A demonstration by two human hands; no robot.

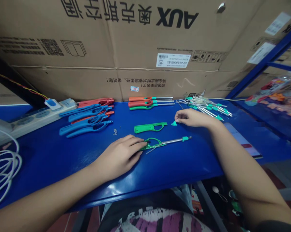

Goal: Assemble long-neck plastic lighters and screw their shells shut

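Note:
On the blue table, my left hand (122, 154) has its fingers closed over the handle end of a green long-neck gas lighter (155, 141), whose metal tube points right with a teal collar near the tip. A thin pale wire hangs beside its trigger loop. Just behind it lies a separate green handle shell (147, 128), untouched. My right hand (192, 117) pinches a small teal plastic piece (174, 123) between thumb and fingertips, close to the shell's right end. Part of the lighter's handle is hidden under my left fingers.
Blue and red lighter handles (87, 124) lie at left near a power strip (41, 113). Small screws (115, 131) sit by them. Assembled lighters (142, 103) line the back, beside a pile of metal tubes (209, 107). A phone-like slab (242, 140) is right; cardboard (136, 48) stands behind.

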